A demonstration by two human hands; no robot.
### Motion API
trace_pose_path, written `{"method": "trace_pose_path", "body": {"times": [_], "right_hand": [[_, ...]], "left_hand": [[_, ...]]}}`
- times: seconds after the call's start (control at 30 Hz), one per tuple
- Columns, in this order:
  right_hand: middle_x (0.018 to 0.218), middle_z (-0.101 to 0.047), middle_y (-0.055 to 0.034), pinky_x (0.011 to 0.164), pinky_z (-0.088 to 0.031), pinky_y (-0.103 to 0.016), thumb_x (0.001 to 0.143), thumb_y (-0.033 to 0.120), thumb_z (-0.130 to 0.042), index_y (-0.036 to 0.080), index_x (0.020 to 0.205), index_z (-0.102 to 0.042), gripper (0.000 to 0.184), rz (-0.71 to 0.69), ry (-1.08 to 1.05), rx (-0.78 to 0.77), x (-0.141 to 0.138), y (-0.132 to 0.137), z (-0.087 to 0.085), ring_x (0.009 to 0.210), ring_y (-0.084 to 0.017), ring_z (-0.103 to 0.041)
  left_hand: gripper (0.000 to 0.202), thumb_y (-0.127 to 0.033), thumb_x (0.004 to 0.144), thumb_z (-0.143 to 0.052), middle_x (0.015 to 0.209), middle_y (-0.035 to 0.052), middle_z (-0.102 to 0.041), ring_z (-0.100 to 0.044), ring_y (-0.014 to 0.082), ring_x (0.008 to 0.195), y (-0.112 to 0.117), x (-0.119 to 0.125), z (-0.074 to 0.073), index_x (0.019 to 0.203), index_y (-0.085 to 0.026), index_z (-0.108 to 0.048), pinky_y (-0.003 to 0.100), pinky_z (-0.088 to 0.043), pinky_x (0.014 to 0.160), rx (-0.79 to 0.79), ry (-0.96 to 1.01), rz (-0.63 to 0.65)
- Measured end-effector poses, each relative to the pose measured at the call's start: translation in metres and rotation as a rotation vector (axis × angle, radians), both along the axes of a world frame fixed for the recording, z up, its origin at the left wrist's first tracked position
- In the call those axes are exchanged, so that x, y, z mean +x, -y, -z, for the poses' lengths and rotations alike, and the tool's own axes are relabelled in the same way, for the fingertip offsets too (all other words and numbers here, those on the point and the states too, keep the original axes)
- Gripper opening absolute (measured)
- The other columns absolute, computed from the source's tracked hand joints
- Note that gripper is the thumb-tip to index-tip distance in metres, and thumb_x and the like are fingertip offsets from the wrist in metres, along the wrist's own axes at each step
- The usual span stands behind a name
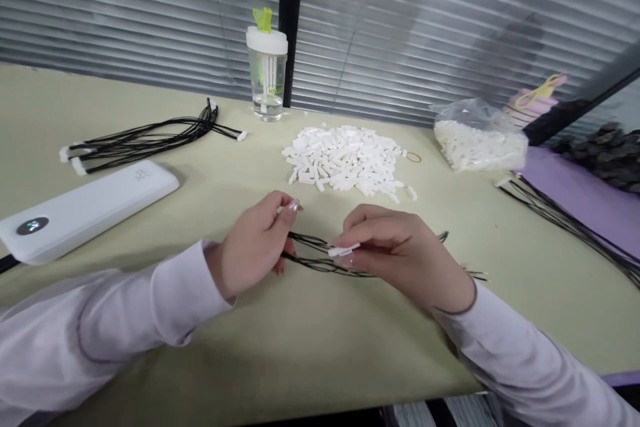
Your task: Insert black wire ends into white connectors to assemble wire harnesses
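Observation:
Thin black wires (320,265) run between my two hands, low over the table. My left hand (260,240) is closed around one end of them, with the thumb on top; the ends inside the fist are hidden. Between the thumb and forefinger of my right hand (400,247) is a small white plastic connector (344,251), held just above the wires. More of the wires pass beneath the right hand and come out beyond it. Past both hands lies a heap of small white connectors (350,157).
Behind stand a clear cup (268,77) and a clear bag (480,140) of white pieces. At left are a bundle of black wires (165,137) and a white power bank (95,207). More black wires (575,223) lie at right by a purple mat (585,193).

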State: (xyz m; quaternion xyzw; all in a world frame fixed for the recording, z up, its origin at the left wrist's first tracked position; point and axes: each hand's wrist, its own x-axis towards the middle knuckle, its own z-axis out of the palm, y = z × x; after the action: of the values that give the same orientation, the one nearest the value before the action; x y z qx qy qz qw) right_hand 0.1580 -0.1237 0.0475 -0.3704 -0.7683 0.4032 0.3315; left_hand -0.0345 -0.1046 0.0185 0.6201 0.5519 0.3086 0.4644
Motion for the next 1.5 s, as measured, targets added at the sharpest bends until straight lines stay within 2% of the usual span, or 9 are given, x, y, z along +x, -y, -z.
{"method": "trace_pose_path", "body": {"times": [0.2,0.47,0.57,0.8,1.03,1.2,1.33,1.4,1.5], "right_hand": [[0.081,-0.057,-0.0033,0.065,-0.049,-0.024,0.076,0.015,-0.054,0.016,0.088,-0.065,0.016,-0.093,0.111,-0.004,-0.007,-0.020,-0.008,0.068,-0.008,-0.057],[0.062,-0.056,0.0010,0.054,-0.049,-0.021,0.068,0.016,-0.062,0.012,0.076,-0.050,0.014,-0.085,0.018,-0.266,-0.034,-0.036,0.000,0.056,-0.008,-0.055],[0.059,-0.056,0.0002,0.052,-0.048,-0.021,0.068,0.018,-0.062,0.011,0.070,-0.052,0.012,-0.080,-0.028,-0.309,-0.038,-0.035,0.002,0.052,-0.008,-0.054],[0.064,-0.061,-0.0010,0.055,-0.046,-0.019,0.070,0.019,-0.061,0.012,0.069,-0.063,0.007,0.011,0.006,-0.077,-0.033,-0.030,0.005,0.058,-0.008,-0.056],[0.064,-0.060,0.0002,0.055,-0.044,-0.017,0.070,0.018,-0.062,0.012,0.068,-0.062,0.007,0.035,-0.024,0.016,-0.035,-0.025,0.006,0.058,-0.007,-0.055],[0.067,-0.057,-0.0020,0.059,-0.041,-0.020,0.073,0.022,-0.061,0.013,0.074,-0.066,0.011,0.021,0.036,0.219,-0.033,-0.024,0.009,0.062,-0.007,-0.051],[0.069,-0.054,-0.0023,0.054,-0.039,-0.019,0.076,0.023,-0.056,0.010,0.083,-0.062,0.016,0.049,-0.021,0.081,-0.025,-0.022,0.009,0.058,-0.006,-0.046],[0.063,-0.052,-0.0003,0.051,-0.037,-0.017,0.077,0.022,-0.053,0.009,0.075,-0.058,0.014,0.068,0.022,-0.024,-0.020,-0.019,0.007,0.055,-0.005,-0.043],[0.054,-0.046,0.0030,0.046,-0.031,-0.015,0.078,0.024,-0.051,0.009,0.066,-0.056,0.019,-0.044,0.189,-0.119,-0.017,-0.013,0.007,0.050,-0.003,-0.036]], "left_hand": [[0.036,-0.054,0.082,-0.032,0.056,-0.0026,-0.046,-0.058,0.0149,0.052,0.019,0.007,0.007,0.087,-0.021,-0.046,0.020,-0.044,0.033,-0.083,0.143,0.029],[0.040,-0.055,0.082,-0.030,0.068,0.0001,-0.048,-0.054,0.0107,0.047,0.020,0.006,0.010,0.079,-0.018,-0.046,0.018,-0.042,0.029,-0.096,0.217,-0.004],[0.042,-0.056,0.081,-0.030,0.066,-0.0003,-0.046,-0.054,0.0106,0.048,0.020,0.007,0.009,0.079,-0.018,-0.046,0.018,-0.043,0.029,-0.092,0.234,-0.013],[0.040,-0.053,0.081,-0.033,0.064,-0.0007,-0.045,-0.054,0.0103,0.046,0.021,0.008,0.006,0.075,-0.017,-0.047,0.016,-0.040,0.025,-0.094,0.198,0.010],[0.040,-0.054,0.082,-0.032,0.060,-0.0020,-0.042,-0.054,0.0102,0.046,0.022,0.004,0.010,0.077,-0.017,-0.046,0.015,-0.041,0.027,-0.056,0.229,0.046],[0.038,-0.052,0.081,-0.036,0.054,-0.0024,-0.046,-0.050,0.0086,0.039,0.021,0.003,0.008,0.071,-0.017,-0.045,0.014,-0.037,0.025,-0.073,0.165,0.034],[0.036,-0.051,0.081,-0.037,0.051,-0.0024,-0.047,-0.049,0.0091,0.037,0.022,0.002,0.008,0.071,-0.018,-0.046,0.015,-0.035,0.025,-0.061,0.128,0.009],[0.037,-0.051,0.082,-0.036,0.050,-0.0024,-0.047,-0.049,0.0092,0.038,0.023,0.002,0.009,0.069,-0.018,-0.045,0.015,-0.036,0.026,-0.042,0.139,0.001],[0.037,-0.052,0.083,-0.033,0.048,-0.0032,-0.046,-0.046,0.0077,0.035,0.025,0.001,0.009,0.069,-0.018,-0.043,0.014,-0.036,0.027,-0.013,0.153,0.019]]}}
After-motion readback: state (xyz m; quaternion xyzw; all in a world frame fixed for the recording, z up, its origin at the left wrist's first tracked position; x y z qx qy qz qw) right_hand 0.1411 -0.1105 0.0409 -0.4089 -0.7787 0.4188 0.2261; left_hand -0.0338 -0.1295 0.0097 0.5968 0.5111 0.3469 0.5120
